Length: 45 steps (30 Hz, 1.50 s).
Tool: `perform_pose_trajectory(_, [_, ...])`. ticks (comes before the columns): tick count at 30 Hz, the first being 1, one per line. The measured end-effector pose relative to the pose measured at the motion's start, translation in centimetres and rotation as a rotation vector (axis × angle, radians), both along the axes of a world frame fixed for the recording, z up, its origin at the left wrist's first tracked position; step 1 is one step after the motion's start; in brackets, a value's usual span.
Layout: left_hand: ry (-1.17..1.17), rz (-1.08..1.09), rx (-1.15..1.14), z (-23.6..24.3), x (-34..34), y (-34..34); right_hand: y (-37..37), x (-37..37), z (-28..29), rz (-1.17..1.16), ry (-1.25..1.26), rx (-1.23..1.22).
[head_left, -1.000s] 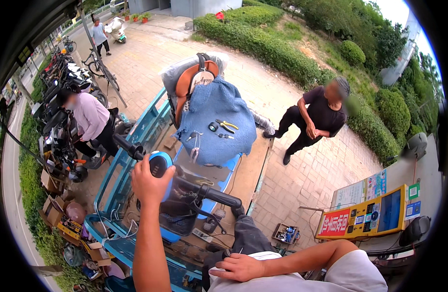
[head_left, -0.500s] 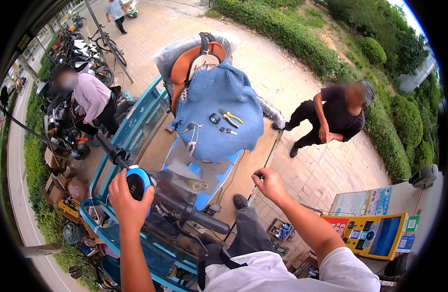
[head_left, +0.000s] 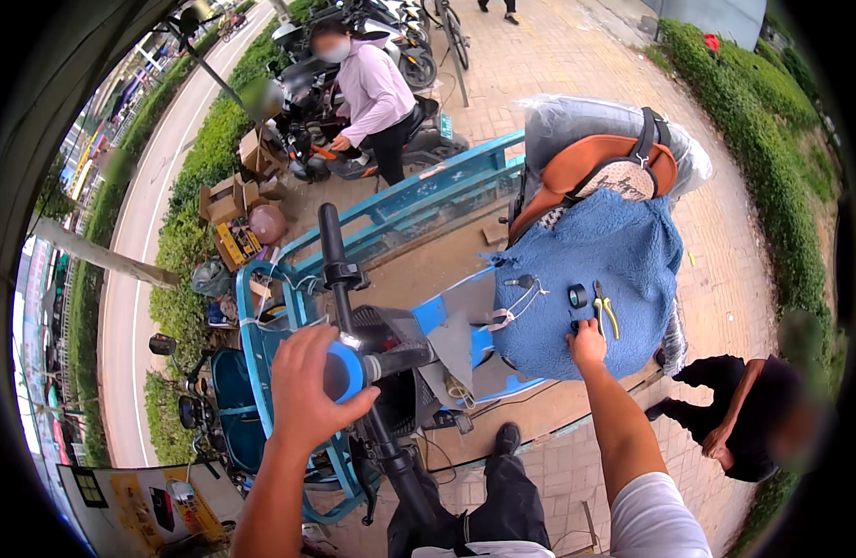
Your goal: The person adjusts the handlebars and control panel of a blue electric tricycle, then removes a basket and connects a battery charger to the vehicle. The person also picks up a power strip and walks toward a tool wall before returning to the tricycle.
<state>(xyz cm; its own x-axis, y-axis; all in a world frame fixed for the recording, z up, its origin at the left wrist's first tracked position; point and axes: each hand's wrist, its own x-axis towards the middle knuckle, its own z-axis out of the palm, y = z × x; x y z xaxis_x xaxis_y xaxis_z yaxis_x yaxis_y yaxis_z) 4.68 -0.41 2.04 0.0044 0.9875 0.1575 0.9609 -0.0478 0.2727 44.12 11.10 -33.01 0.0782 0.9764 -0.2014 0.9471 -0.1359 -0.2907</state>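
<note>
My left hand point(head_left: 309, 383) grips a round blue-rimmed display point(head_left: 346, 370) on the black handlebar point(head_left: 381, 437), its thumb spread along the near side. My right hand point(head_left: 589, 343) reaches onto a blue towel point(head_left: 540, 325), fingers pinched over a small dark key, mostly covered by the fingertips. Just beyond those fingers lie a roll of black tape point(head_left: 577, 296) and, to its right, pliers with yellow handles point(head_left: 610, 318). Another key point(head_left: 519, 282) with a white cord rests further left on the towel. Beneath the towel is a seat with an orange-brown backrest point(head_left: 599, 166).
A blue-green cargo tricycle bed point(head_left: 428, 191) surrounds the seat. Beyond it, a person in a pink top point(head_left: 374, 88) stands by parked scooters. At right, a person in dark clothes point(head_left: 740, 409) stands on the paving. Cardboard boxes point(head_left: 231, 200) sit along the hedge.
My view has swung left. My right hand has moved from above the bed's near edge onto the towel, over the key by the pliers. My left hand stays on the display.
</note>
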Motion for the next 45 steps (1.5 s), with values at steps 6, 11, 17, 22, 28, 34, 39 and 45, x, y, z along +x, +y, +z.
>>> perform_pose_trajectory(6, [0.046,0.043,-0.01,0.6,1.2,0.3,2.3,2.7,-0.7,-0.109,0.213,-0.119])
perform_pose_trajectory(11, [-0.052,0.117,0.042,-0.4,1.2,-0.1,1.1,-2.2,7.7,0.089,0.519,0.021])
perform_pose_trajectory(17, [-0.04,0.12,0.038,0.4,1.1,-0.3,3.2,-16.7,26.6,0.778,1.002,0.047])
perform_pose_trajectory(22, [-0.051,0.12,0.021,0.8,1.2,0.0,4.8,-21.1,30.9,1.18,0.868,0.244])
perform_pose_trajectory(28, [-0.069,0.107,0.041,0.5,1.2,0.1,5.1,-21.8,32.9,1.276,0.677,0.305])
perform_pose_trajectory(34, [-0.095,0.106,0.009,1.0,1.5,0.6,5.2,-21.9,32.6,1.267,0.844,0.175])
perform_pose_trajectory(39, [-0.089,0.078,-0.169,2.2,1.7,2.0,6.5,-23.1,32.0,0.959,1.049,-0.503])
perform_pose_trajectory(45, [-0.182,0.134,-0.184,1.8,1.5,1.8,7.8,-23.6,30.6,0.783,1.199,-0.706])
